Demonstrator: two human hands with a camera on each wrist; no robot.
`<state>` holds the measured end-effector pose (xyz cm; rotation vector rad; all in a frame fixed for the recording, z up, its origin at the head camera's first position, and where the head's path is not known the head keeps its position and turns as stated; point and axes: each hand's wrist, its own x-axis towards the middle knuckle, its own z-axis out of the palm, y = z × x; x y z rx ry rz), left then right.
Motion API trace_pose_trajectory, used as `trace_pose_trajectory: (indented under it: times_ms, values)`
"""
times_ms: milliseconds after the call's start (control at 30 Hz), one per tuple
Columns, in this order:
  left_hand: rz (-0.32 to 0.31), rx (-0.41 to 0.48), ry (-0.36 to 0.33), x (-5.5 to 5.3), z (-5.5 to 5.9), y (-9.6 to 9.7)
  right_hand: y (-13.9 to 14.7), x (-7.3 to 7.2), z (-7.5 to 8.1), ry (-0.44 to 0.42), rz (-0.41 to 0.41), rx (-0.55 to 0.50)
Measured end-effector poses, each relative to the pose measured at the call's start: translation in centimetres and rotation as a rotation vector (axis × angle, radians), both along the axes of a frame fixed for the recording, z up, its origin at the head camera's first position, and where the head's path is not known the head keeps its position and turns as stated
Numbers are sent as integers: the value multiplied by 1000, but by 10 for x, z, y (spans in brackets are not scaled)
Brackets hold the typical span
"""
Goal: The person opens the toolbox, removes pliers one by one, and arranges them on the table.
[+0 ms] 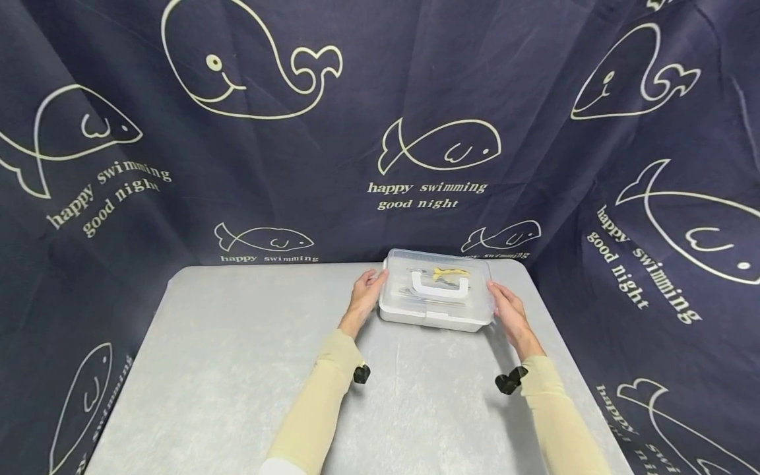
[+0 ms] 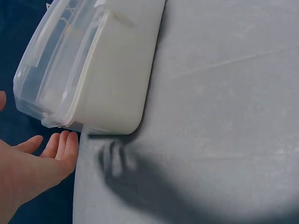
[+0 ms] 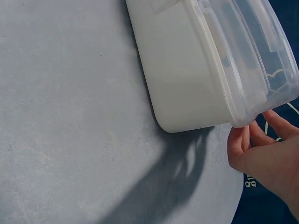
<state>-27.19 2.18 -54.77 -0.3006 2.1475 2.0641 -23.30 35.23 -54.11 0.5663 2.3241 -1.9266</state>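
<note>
A white storage box (image 1: pixel 436 321) with a clear lid (image 1: pixel 404 290) and a white carry handle (image 1: pixel 439 291) sits at the back right of the table. Through the lid a yellow item (image 1: pixel 451 272) shows, along with thin objects I cannot make out. My left hand (image 1: pixel 364 295) is at the box's left end, its fingertips (image 2: pixel 70 140) close under the lid's rim; whether they touch is hard to tell. At the opposite end, my right hand (image 1: pixel 509 310) has its fingertips (image 3: pixel 237 133) against the lid's edge, fingers slightly bent.
The grey table (image 1: pixel 237 369) spreads out to the left and in front of the box. A dark blue curtain (image 1: pixel 332 165) printed with fish and whales hangs right behind the table and along both sides. Small black devices (image 1: pixel 361 374) are worn at both wrists.
</note>
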Motion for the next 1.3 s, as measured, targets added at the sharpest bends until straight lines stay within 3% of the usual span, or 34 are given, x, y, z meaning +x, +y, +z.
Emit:
trace_pose_trajectory:
  times_ms: [167, 367, 633, 967, 1300]
  values:
    - [-34, 10, -15, 1, -3, 3, 0, 1, 3, -24, 16, -57]
    - [-60, 8, -34, 2, -2, 2, -9, 7, 27, -49, 44, -104]
    - [-105, 4, -49, 1, 1, 1, 1, -3, 3, -52, 22, -95]
    - [-121, 36, -59, -6, -1, -1, 2, -3, 5, -39, 8, -118]
    - [-78, 12, -76, 3, -1, -10, -7, 1, 7, -52, 46, -88]
